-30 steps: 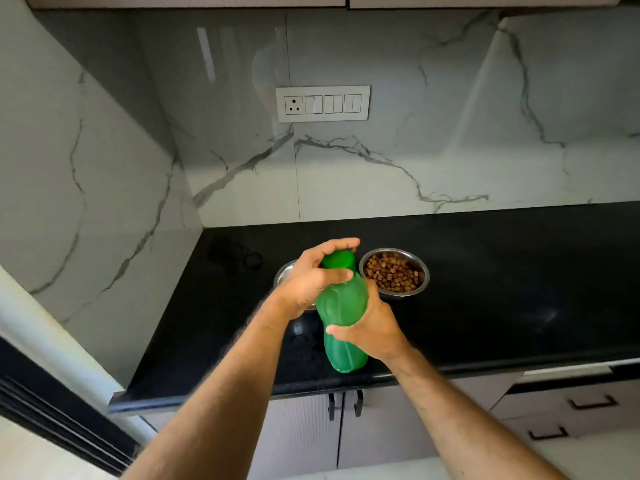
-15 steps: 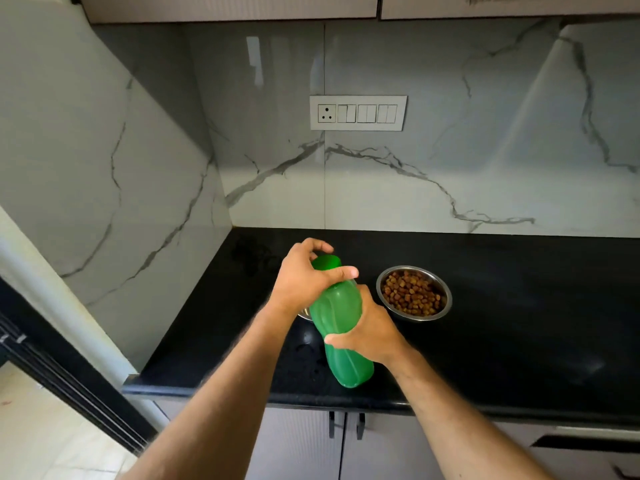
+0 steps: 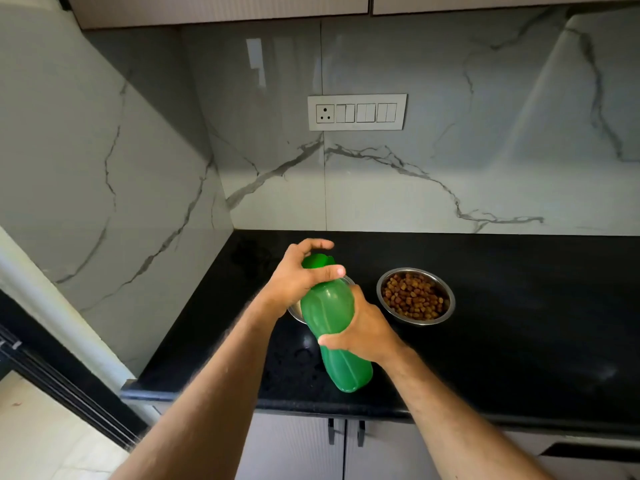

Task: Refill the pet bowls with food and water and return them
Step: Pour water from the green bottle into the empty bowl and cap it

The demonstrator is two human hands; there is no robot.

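Gripping the green bottle (image 3: 327, 317) around its waist, the right hand (image 3: 363, 332) has its fingers and thumb curled round the body, while the left hand (image 3: 299, 277) sits over the cap (image 3: 316, 260) with fingers curved about it and the thumb laid along the neck. The bottle tilts up and away over the front part of the black countertop (image 3: 519, 323), its base nearest the edge. It looks like smooth moulded plastic, stiff enough not to buckle, and probably fairly heavy if full; the waisted middle seems the safest place to hold, since the glossy sides could slip in a wet palm. The cap likely needs a firm twist against that hold. Just behind the bottle, mostly hidden by the left hand, a steel bowl (image 3: 296, 311) shows only a sliver of rim, so its contents cannot be told. To the right, near but apart from the bottle, stands a second steel bowl (image 3: 415, 322) filled with brown kibble (image 3: 412, 296). The counter is dark, polished and hard, so a light metal bowl would probably slide easily on it. Beyond rises a marble-patterned backsplash (image 3: 450, 168) with a white switch panel (image 3: 356, 111), and below the edge sit pale cabinet doors (image 3: 294, 448).
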